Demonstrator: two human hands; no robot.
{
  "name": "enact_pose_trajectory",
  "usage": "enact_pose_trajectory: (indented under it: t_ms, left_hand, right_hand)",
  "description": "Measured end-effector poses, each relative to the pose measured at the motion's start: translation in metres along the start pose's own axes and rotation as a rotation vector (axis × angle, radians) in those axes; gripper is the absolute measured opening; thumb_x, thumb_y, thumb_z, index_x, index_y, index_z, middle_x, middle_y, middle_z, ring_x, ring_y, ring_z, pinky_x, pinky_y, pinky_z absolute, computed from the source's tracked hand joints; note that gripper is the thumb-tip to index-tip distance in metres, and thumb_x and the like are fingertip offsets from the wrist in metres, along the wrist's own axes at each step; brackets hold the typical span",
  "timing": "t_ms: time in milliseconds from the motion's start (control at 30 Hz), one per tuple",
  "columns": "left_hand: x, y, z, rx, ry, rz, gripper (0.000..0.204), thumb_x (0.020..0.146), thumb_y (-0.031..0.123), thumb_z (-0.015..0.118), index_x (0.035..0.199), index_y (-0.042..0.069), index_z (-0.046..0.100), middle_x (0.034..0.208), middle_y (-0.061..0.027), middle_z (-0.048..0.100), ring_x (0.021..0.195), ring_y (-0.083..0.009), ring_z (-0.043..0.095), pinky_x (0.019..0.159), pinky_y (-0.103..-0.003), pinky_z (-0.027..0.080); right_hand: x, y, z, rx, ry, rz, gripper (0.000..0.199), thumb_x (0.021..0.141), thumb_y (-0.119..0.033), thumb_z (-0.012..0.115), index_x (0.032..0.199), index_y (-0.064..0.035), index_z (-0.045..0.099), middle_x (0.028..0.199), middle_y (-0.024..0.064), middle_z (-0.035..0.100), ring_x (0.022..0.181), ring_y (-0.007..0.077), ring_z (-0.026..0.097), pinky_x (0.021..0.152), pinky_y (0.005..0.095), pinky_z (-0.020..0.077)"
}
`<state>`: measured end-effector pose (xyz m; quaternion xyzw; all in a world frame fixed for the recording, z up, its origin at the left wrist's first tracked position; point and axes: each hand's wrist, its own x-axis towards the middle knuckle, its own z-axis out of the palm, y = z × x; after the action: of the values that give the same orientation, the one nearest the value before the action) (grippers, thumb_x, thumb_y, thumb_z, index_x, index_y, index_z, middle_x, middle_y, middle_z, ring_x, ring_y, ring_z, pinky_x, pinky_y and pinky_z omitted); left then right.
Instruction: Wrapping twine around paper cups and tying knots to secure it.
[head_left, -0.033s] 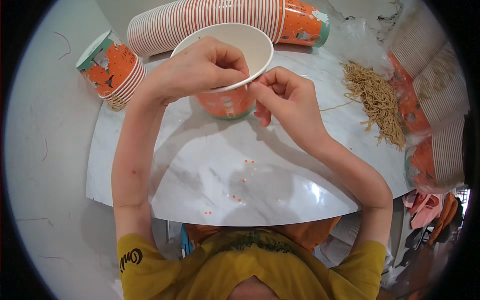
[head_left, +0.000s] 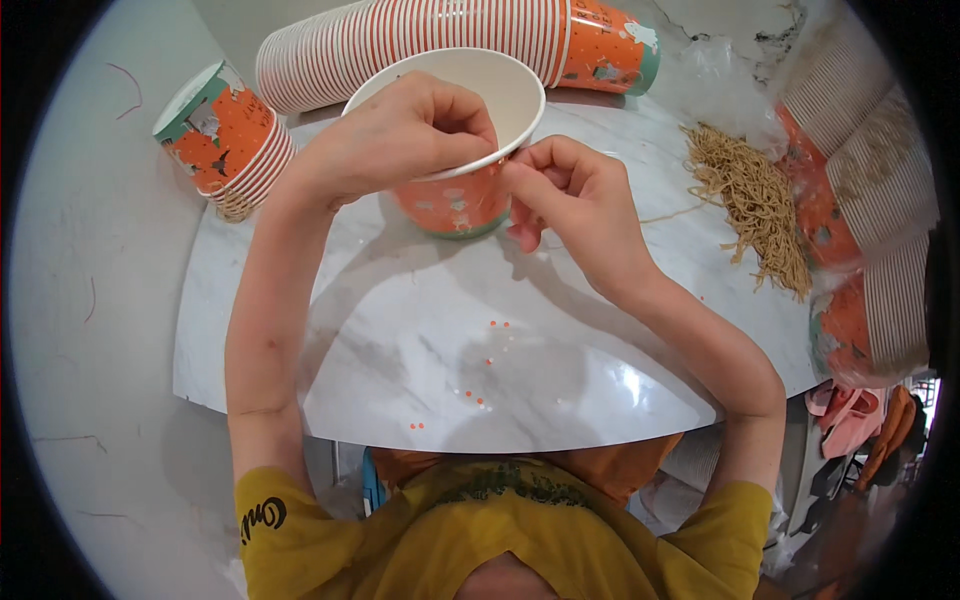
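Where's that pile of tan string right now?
On the right in the head view, the tan string pile lies on the table between the right hand and the bagged paper cups.

I have one paper bucket (head_left: 455, 200) in view, standing apparently upright near the far side of the bench (head_left: 390, 340), its mouth open upward and partly covered. I make out a rolled white rim, a plain pale inside, and an orange wall with pale printed figures, narrowing to a green band at the base.
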<state>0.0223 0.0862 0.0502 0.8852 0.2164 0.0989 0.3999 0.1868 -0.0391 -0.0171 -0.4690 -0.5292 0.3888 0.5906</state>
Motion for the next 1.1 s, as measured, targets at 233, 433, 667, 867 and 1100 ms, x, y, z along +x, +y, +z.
enact_pose_trajectory:
  t_ms: [233,433,667,867,1100]
  left_hand:
    - [0.010,-0.019,0.003,0.073,0.294,0.119,0.014,0.091,0.013,0.061,0.086,0.000,0.065,0.075,0.0059,0.055,0.069,-0.0018,0.048,0.062,-0.020,0.039]
    - [0.016,-0.026,0.002,-0.073,0.395,0.252,0.008,0.090,0.009,0.063,0.090,0.001,0.065,0.081,0.0046,0.059,0.071,-0.0017,0.050,0.064,-0.019,0.041]
    - [0.017,-0.030,0.002,-0.029,0.417,0.431,0.008,0.091,0.007,0.063,0.092,0.000,0.066,0.083,0.0025,0.062,0.077,-0.0043,0.055,0.073,-0.021,0.045]
    - [0.018,-0.037,0.003,-0.188,0.472,0.522,0.008,0.086,0.005,0.063,0.089,0.000,0.067,0.083,0.0012,0.066,0.078,-0.0064,0.058,0.073,-0.024,0.048]
    - [0.006,-0.028,0.016,0.135,0.641,0.719,0.011,0.078,-0.001,0.066,0.087,0.004,0.067,0.102,-0.0049,0.060,0.100,-0.0209,0.059,0.088,-0.033,0.048]
  right_hand:
    - [0.005,0.014,-0.007,0.344,-0.058,0.403,0.019,0.099,-0.015,0.054,0.100,0.0020,0.062,0.081,0.0120,0.068,0.061,0.0168,0.068,0.053,0.0281,0.0550]
    - [0.005,0.014,-0.002,0.298,-0.121,0.401,0.016,0.098,-0.012,0.060,0.103,0.0020,0.064,0.089,0.0107,0.069,0.067,0.0155,0.069,0.059,0.0269,0.0553]
    - [0.005,0.012,-0.003,0.365,-0.137,0.305,0.021,0.097,-0.018,0.065,0.107,0.0001,0.066,0.089,0.0078,0.069,0.070,0.0124,0.068,0.064,0.0250,0.0547]
    - [0.003,0.010,-0.004,0.414,-0.097,0.270,0.025,0.099,-0.023,0.063,0.110,-0.0003,0.067,0.089,0.0063,0.069,0.071,0.0121,0.068,0.068,0.0263,0.0569]
    - [0.006,0.015,-0.008,0.453,-0.099,0.239,0.028,0.101,-0.023,0.060,0.115,-0.0008,0.067,0.091,0.0055,0.069,0.076,0.0123,0.068,0.070,0.0276,0.0581]
